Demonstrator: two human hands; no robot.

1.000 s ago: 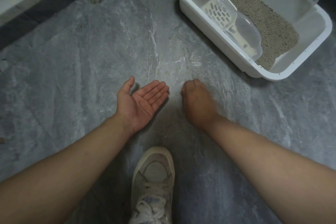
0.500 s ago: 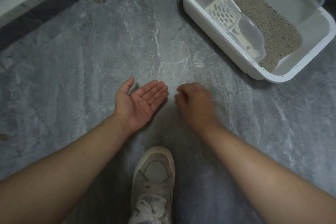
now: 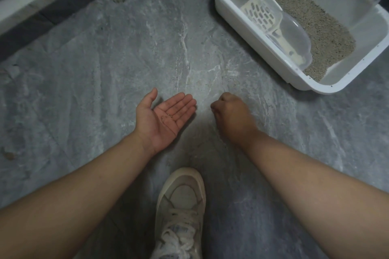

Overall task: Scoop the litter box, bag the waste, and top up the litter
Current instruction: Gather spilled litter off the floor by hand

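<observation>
The scene is dimly and evenly lit; soft shadows are cast on the floor point(image 3: 105, 82). Wide-angle distortion is seen at the edges.

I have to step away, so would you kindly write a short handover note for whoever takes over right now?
Left hand: open, palm up just above the floor, a few litter grains on it.
Right hand: fingers curled, knuckles up, low over the floor; whether it pinches grains cannot be seen.
Litter box: on the floor, ahead to the right, with litter inside. Scoop rests in its clear holder inside the box.
Stray grains dot the floor between hands and box.
No bag in view.
Left: finish picking up grains; whether scooping, bagging and topping up are done cannot be told.
</observation>
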